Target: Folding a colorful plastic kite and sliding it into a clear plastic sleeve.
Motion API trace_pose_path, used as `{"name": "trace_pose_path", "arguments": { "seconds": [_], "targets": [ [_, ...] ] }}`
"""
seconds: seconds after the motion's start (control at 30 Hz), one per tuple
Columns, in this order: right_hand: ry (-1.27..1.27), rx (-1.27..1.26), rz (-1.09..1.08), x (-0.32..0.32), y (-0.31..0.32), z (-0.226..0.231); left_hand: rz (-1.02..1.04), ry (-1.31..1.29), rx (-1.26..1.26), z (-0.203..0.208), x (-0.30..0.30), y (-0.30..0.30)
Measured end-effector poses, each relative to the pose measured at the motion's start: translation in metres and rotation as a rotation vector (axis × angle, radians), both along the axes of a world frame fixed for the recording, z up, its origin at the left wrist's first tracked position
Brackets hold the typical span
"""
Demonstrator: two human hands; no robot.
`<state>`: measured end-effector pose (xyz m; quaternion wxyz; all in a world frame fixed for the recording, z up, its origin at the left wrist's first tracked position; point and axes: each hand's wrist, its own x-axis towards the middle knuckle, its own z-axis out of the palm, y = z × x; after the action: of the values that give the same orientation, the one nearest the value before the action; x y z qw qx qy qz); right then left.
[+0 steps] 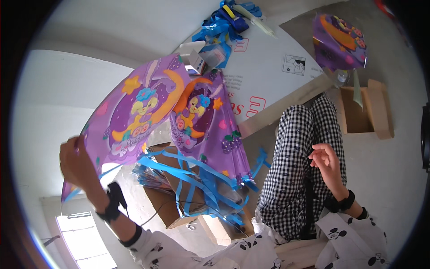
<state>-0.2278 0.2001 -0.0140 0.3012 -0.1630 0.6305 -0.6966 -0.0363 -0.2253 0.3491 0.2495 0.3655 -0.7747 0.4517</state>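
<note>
Raised at the left, my left hand (76, 162) is closed on the edge of a purple kite (105, 112) printed with a cartoon rabbit and an orange moon. The kite is spread out and tilted away from me. A second purple kite (228, 148), partly folded, hangs beside it against the table's edge. Long blue ribbons (179, 169) trail below both, over a cardboard box (163, 204). My right hand (328, 168) hovers over my checked trousers (286, 166), fingers loosely bent and apart, with nothing seen in it.
A table with a white printed top (264, 58) stands ahead, bearing blue ribbons and straps (224, 27) and a small white box (193, 62). Another purple kite (338, 45) lies beyond its right end. An open cardboard box (356, 110) sits on the floor at right.
</note>
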Motion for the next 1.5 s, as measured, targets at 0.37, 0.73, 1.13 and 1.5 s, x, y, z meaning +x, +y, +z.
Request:
{"name": "trace_pose_path", "arguments": {
  "seconds": [0.37,0.73,1.13,1.5],
  "targets": [
    [0.857,-0.401,0.013,-0.046,-0.166,0.165,-0.014,0.347,-0.031,0.131,0.197,0.201],
    [0.486,-0.343,0.240,-0.089,-0.176,0.179,-0.125,0.698,0.138,0.158,0.244,0.226],
    [1.240,0.192,-0.436,-0.292,0.079,0.294,-0.550,0.595,1.254,0.018,0.022,0.077],
    [1.153,1.720,-0.759,-0.404,0.512,0.410,-1.254,0.107,2.227,-0.178,-0.177,0.290]
  ]
}}
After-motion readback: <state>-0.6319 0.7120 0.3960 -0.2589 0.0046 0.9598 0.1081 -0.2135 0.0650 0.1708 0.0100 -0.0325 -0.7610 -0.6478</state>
